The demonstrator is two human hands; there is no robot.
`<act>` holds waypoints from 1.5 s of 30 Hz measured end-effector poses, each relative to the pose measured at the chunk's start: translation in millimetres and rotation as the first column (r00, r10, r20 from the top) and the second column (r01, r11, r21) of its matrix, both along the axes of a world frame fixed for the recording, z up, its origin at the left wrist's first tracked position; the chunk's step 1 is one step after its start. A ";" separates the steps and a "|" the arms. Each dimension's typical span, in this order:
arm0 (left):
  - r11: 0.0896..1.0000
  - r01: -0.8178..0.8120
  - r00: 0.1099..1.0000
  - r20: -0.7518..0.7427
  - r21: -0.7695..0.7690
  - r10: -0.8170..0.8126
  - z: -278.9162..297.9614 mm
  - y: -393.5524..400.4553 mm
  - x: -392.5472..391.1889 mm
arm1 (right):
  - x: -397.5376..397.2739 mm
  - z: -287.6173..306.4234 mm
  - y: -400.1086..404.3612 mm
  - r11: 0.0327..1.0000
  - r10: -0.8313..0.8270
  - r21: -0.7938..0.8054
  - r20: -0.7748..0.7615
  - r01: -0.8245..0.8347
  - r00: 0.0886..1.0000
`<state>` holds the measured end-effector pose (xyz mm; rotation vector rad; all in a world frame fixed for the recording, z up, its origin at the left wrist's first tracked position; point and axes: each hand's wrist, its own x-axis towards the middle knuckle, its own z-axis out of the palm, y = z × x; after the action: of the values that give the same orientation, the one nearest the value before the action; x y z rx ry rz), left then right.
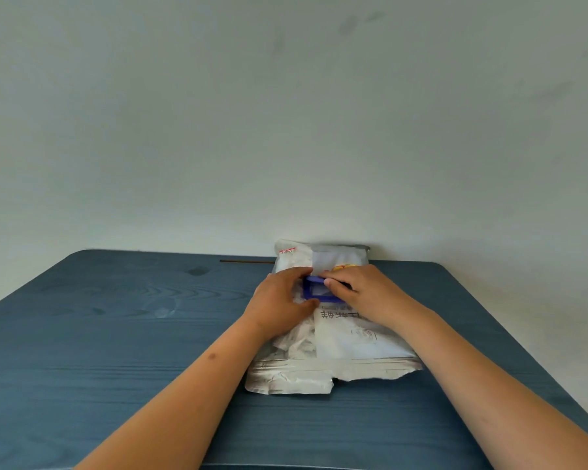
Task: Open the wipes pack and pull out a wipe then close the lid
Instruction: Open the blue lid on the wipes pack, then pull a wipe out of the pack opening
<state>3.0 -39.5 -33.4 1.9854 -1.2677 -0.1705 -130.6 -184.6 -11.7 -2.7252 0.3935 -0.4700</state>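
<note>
A white, crumpled wipes pack (350, 344) lies on the blue table (116, 334), lengthwise away from me, its far end against the wall. A blue plastic lid frame (314, 293) sits on top of the pack near its middle. My left hand (282, 300) rests on the pack's left side with fingers curled at the frame's left edge. My right hand (360, 293) lies over the frame's right part, fingertips on its far edge. Whether the lid is raised is hidden by the hands. No loose wipe shows.
A thin dark stick (246, 261) lies along the table's far edge, left of the pack. A pale wall (286, 113) rises directly behind the table. The table's right edge (510, 351) runs diagonally close to my right forearm.
</note>
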 end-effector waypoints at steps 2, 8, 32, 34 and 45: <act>1.000 0.001 1.000 -0.004 -0.004 -0.001 0.6 0.8 0.0 | 0.9 2.1 0.0 1.000 -0.002 0.000 0.012 0.002 1.000; 0.999 0.004 1.000 -0.025 -0.032 -0.005 -1.5 2.1 1.2 | 5.1 5.6 -4.2 0.983 -0.061 0.176 0.113 0.041 0.992; 0.988 0.081 0.988 0.141 -0.129 -0.063 -7.8 1.0 5.6 | 43.7 -0.3 -30.9 0.831 -0.535 0.398 0.374 0.390 0.758; 0.987 0.086 0.987 0.149 -0.133 -0.066 -7.4 0.8 5.7 | 36.5 6.1 -27.4 0.852 -0.506 0.331 0.322 0.406 0.800; 0.994 0.060 0.980 0.193 -0.087 -0.042 -8.3 -0.4 5.0 | 0.9 12.9 2.8 0.845 -0.424 0.378 0.043 0.378 0.905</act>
<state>8.0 -39.9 -41.8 1.9267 -1.4223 0.0549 -129.7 -181.7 1.2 -2.2378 0.9305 -0.6047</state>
